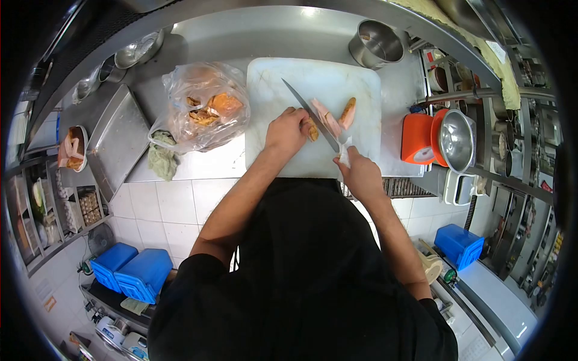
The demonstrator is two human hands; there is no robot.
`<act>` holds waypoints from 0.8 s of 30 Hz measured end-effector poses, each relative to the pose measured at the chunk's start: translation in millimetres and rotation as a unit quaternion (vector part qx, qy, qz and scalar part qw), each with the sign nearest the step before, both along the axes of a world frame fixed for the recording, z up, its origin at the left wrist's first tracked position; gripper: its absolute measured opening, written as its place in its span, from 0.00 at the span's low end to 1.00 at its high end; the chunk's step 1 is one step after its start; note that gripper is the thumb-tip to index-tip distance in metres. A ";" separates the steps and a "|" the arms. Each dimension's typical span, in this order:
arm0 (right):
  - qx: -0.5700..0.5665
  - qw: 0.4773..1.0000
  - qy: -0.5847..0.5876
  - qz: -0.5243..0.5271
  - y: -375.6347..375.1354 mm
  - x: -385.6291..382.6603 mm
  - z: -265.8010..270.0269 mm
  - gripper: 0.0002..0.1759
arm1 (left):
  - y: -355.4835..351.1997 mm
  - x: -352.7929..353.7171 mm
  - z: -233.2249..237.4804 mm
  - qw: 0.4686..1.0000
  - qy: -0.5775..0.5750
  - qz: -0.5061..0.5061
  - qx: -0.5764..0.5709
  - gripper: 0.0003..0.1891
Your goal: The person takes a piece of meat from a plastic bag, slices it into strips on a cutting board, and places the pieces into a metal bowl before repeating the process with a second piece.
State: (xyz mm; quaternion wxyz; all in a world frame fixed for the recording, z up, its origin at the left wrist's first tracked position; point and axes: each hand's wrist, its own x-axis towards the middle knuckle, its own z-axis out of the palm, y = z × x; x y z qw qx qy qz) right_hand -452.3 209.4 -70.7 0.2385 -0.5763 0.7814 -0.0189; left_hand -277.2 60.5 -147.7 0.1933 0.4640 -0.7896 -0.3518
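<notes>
A long kitchen knife (pixel 310 112) lies slantwise over the white cutting board (pixel 271 78), its tip pointing away to the left. Its white handle is in the closed grip of my right hand (pixel 362 174). Left of the blade, the curled fingers of my left hand (pixel 285 132) hold a piece of meat with golden-brown skin (pixel 312 130); part of it is hidden by the fingers. Pale pink slices of meat (pixel 326 116) sit against the blade's right side. Beside them is another strip with brown skin (pixel 348 113).
A clear plastic bag (pixel 208 129) with orange-brown pieces stands left of the board, by a greenish cloth (pixel 162 157) and a metal tray (pixel 118 138). A steel pot (pixel 376 45) is behind right. An orange scale (pixel 416 138) with a steel bowl (pixel 456 141) stands right.
</notes>
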 end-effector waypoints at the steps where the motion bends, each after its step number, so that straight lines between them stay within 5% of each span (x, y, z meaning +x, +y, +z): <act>1: 0.008 1.000 0.007 0.006 -2.4 2.0 4.5 0.23 | -1.2 -0.4 0.2 1.000 -0.015 -0.002 0.004 0.07; 7: 0.093 0.995 0.024 0.025 0.2 3.7 18.5 0.24 | -5.1 -1.6 1.2 0.998 -0.055 -0.011 0.009 0.08; 15: 0.051 0.999 -0.003 0.003 -38.6 24.1 -40.0 0.24 | -4.2 2.6 -3.7 0.999 -0.036 -0.033 -0.012 0.08; 24: 0.120 0.993 0.005 0.018 -18.7 21.8 34.4 0.25 | -9.6 14.1 -0.1 0.997 -0.018 -0.066 0.040 0.10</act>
